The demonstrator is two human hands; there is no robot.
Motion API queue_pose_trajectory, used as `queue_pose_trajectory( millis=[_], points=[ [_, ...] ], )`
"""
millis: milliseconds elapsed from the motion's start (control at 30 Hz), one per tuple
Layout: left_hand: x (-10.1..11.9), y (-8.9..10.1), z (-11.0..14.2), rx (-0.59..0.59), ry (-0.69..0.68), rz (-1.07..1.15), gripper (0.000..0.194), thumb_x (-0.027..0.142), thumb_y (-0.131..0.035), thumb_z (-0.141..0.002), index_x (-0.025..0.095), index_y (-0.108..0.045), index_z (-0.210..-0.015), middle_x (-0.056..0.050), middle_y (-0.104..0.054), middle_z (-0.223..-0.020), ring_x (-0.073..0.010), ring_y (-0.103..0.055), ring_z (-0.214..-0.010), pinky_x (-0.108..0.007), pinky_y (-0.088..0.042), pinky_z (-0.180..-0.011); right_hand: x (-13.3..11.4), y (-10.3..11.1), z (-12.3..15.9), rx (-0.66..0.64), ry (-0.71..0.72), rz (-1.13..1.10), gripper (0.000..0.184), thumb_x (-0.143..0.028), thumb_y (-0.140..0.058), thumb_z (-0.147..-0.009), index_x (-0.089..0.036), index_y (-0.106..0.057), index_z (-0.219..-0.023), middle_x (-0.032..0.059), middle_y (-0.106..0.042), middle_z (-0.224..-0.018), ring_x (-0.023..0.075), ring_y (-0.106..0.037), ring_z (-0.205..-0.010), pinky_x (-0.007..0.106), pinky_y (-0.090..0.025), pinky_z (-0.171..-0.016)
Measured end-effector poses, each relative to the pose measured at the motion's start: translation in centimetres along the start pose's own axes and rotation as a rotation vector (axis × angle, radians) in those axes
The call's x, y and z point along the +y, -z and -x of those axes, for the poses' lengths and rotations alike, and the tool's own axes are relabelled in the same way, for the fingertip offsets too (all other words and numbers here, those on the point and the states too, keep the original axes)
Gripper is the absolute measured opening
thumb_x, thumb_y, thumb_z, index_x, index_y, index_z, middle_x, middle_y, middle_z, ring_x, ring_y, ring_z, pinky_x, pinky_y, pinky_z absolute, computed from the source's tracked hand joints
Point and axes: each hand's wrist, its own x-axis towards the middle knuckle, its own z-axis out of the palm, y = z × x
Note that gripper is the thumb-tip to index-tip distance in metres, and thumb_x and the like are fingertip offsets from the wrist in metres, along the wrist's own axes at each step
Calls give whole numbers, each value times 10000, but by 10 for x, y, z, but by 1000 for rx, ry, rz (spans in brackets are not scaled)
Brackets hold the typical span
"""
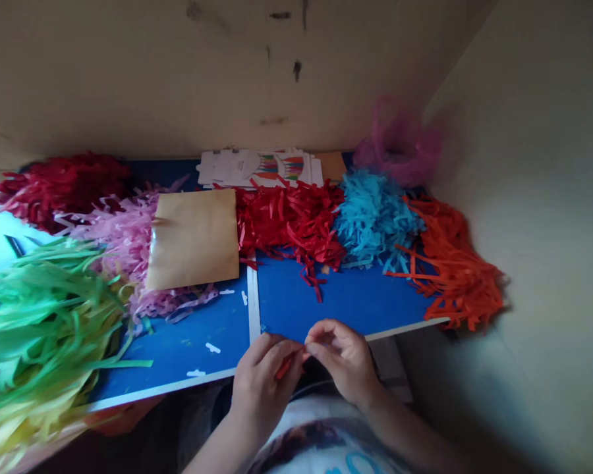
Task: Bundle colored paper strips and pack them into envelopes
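Nearest to the camera was the person's white shirt [321,441] with a dark and blue print on it, at the lower edge of the view. Just above it, the two hands came together in front of the body. The left hand [264,388] was curled closed, and the right hand [343,362] was pinched narrow, with its fingertips [316,345] close to the left one. Between them was a small red paper strip [286,365], held by the fingers of both hands; its upper end was partly hidden by them.

The hands were just in front of the near edge of a blue surface [340,296], which had a white strip across it. To the left lay a big heap of green and yellow paper fringe [39,336]. Farther on were pink paper fringe [123,243], partly under a brown paper envelope [192,240], and a bunch of red paper fringe [291,220]. Beside this were turquoise paper fringe [375,220] and orange paper fringe [449,266], and at the far left was dark red paper fringe [62,191]. Behind them lay a stack of printed sheets [257,168] with coloured stripes, and a blurred magenta bunch [398,145] leaned in the corner against the beige wall [178,72].
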Motion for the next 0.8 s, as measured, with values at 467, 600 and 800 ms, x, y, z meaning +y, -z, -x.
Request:
queue_pose_trajectory(
  millis=[467,600,800],
  points=[
    [-17,14,-6,-92,-23,25,71,275,-617,-879,227,-643,-833,2,-687,-753,-110,-679,-636,-137,-529,-594,48,45,44,-188,304,742,179,-203,-587,-913,-223,-747,-991,61,-750,-1007,191,-699,-895,282,-541,-818],
    [-10,11,-2,-178,-13,99,41,258,-621,-881,235,-654,-875,0,-698,-789,-115,-685,-671,-140,-537,-612,21,83,0,-25,384,938,231,-205,-533,-944,-257,-737,-1040,52,-754,-978,189,-691,-896,281,-529,-817],
    [-4,10,5,-206,12,177,43,243,-620,-884,240,-663,-881,-1,-696,-776,-118,-676,-646,-148,-541,-591,2,142,-102,382,151,1098,201,-166,-545,-911,-166,-722,-1007,145,-687,-1041,250,-664,-903,344,-517,-790]
  ],
)
